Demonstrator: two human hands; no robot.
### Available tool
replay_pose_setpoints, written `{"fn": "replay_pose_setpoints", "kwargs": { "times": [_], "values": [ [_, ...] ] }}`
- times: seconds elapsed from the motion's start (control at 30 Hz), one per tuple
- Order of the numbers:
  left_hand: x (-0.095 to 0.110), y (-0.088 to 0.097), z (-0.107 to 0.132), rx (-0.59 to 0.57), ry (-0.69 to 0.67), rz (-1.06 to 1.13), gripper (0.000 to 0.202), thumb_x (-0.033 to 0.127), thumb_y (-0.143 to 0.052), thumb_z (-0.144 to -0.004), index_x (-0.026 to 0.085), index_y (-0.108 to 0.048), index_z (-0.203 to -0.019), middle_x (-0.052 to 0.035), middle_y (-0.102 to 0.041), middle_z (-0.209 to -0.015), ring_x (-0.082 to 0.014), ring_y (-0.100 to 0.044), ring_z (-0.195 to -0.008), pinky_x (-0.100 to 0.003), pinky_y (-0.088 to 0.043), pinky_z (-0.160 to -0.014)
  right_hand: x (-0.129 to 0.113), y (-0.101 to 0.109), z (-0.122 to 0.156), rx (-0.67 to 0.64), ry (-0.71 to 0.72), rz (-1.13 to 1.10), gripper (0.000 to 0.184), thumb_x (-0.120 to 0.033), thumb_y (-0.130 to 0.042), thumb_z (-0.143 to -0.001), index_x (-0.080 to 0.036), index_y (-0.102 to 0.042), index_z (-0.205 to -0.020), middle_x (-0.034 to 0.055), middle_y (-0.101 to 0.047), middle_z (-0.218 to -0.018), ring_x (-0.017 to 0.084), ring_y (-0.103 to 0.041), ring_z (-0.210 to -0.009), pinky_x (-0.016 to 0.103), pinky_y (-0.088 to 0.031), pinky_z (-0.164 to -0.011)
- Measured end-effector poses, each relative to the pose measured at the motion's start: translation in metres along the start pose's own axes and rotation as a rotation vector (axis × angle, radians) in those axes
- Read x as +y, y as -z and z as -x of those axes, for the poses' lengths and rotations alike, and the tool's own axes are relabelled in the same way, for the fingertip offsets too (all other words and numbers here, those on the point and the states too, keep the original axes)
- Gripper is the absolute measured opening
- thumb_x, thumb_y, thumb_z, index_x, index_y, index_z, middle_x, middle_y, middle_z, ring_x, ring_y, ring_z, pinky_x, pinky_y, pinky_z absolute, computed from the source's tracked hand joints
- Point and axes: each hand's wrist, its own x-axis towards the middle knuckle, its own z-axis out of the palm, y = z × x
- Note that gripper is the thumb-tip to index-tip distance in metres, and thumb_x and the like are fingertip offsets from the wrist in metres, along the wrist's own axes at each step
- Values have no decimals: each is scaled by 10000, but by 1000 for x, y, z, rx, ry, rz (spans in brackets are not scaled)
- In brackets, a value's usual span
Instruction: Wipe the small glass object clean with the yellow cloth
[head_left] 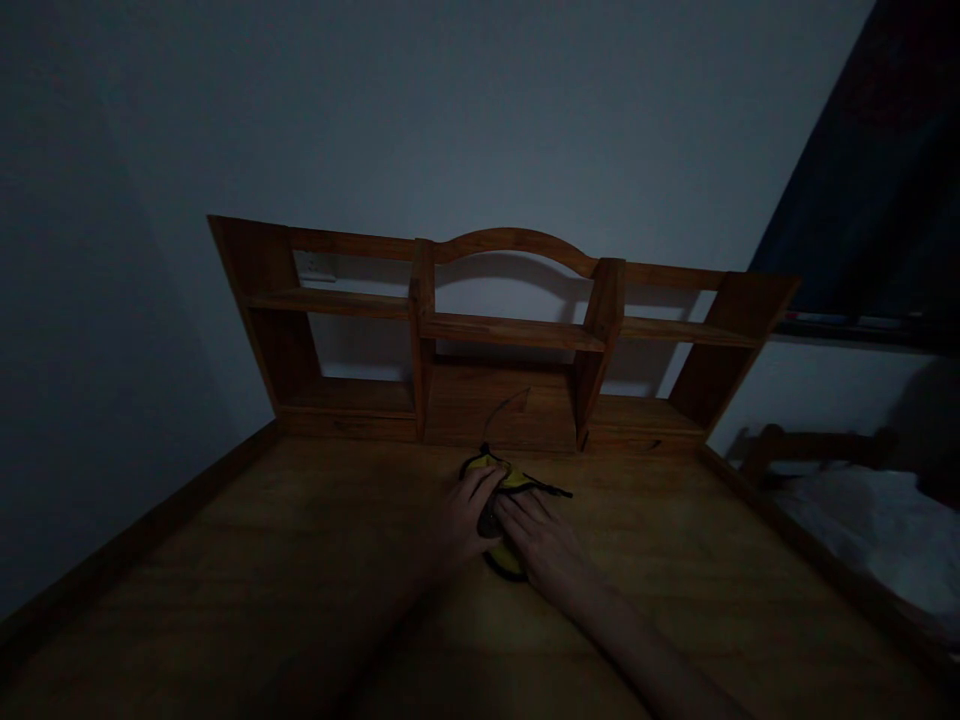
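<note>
A small yellow cloth item with black trim and a black strap lies on the wooden desk, near its back middle. My left hand rests on its left side, fingers bent over the fabric. My right hand lies flat on its right side, fingers stretched toward the strap. Both hands cover most of the item; only its top edge and a bit of its near edge show. The room is dim.
A wooden shelf unit with open compartments stands at the back of the desk against the wall. A thin cord trails from its middle bay. To the right, beyond the desk edge, is a bed with white bedding.
</note>
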Motion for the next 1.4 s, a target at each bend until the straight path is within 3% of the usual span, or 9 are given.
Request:
{"fn": "replay_pose_setpoints", "kwargs": {
  "times": [0.17, 0.33, 0.53, 0.7, 0.9, 1.1, 1.27, 1.4],
  "values": [
    [1, 0, 3, -2, -12, -114, 769, 230, -632, -743, 250, -231, -1398, -90, -373, -1382, -273, -395, -1230, -436, -361, -1000, -5, -2, -2, 16, -41, -58, 707, 44, -452, -669, -154, -370, -1343, 122, -489, -1335, 267, -362, -1277, 504, -209, -1097],
    [2, 2, 4, -51, -63, -228, 737, 391, -560, -824, 231, -164, -1425, -106, -335, -1424, -298, -371, -1247, -429, -322, -1004, -11, 8, -8, 48, -95, -244, 609, 40, -457, -659, -195, -524, -1217, 85, -585, -1206, 235, -470, -1167, 450, -321, -1041],
    [4, 5, 5, -78, -88, -271, 703, 420, -524, -845, 218, -176, -1422, -111, -343, -1419, -289, -376, -1243, -407, -318, -994, 1, 8, -5, 75, -144, -666, 593, 41, -429, -636, -228, -631, -1124, 46, -627, -1170, 209, -562, -1083, 387, -429, -959],
    [5, 4, 4, -52, -81, -225, 686, 375, -542, -840, 225, -197, -1413, -112, -343, -1417, -284, -352, -1267, -437, -303, -1013, 18, -8, 2, 33, -322, -1132, 470, -56, -509, -661, -204, -658, -1081, 32, -679, -1088, 233, -610, -1006, 402, -458, -902],
    [-2, 3, 1, 59, -28, -87, 711, 421, -559, -817, 201, -215, -1400, -129, -331, -1411, -276, -334, -1286, -443, -291, -1051, 8, -7, -3, 24, -411, -1654, 704, -29, -534, -550, -218, -520, -1227, 29, -644, -1128, 215, -596, -1009, 311, -466, -836],
    [2, 7, -1, 34, -33, -83, 623, 349, -482, -870, 197, -205, -1407, -123, -317, -1421, -259, -331, -1289, -433, -292, -1056, -7, 10, -10, 73, -391, -1757, 784, -28, -501, -512, -247, -455, -1264, 28, -595, -1198, 215, -558, -1067, 284, -471, -824],
    [10, 7, -2, -44, -79, -260, 572, 199, -428, -878, 197, -217, -1410, -91, -326, -1435, -246, -340, -1277, -411, -302, -1046, -3, -1, -5, 73, -359, -1796, 792, -31, -488, -507, -256, -449, -1265, 36, -585, -1209, 216, -566, -1060, 276, -487, -768],
    [13, 7, -1, -24, -102, -344, 579, 140, -392, -873, 213, -207, -1417, -81, -341, -1432, -232, -371, -1255, -381, -335, -1020, -1, -6, -4, 46, -408, -1752, 765, -49, -481, -523, -247, -462, -1261, 48, -598, -1194, 224, -569, -1054, 303, -486, -784]
  ]
}}
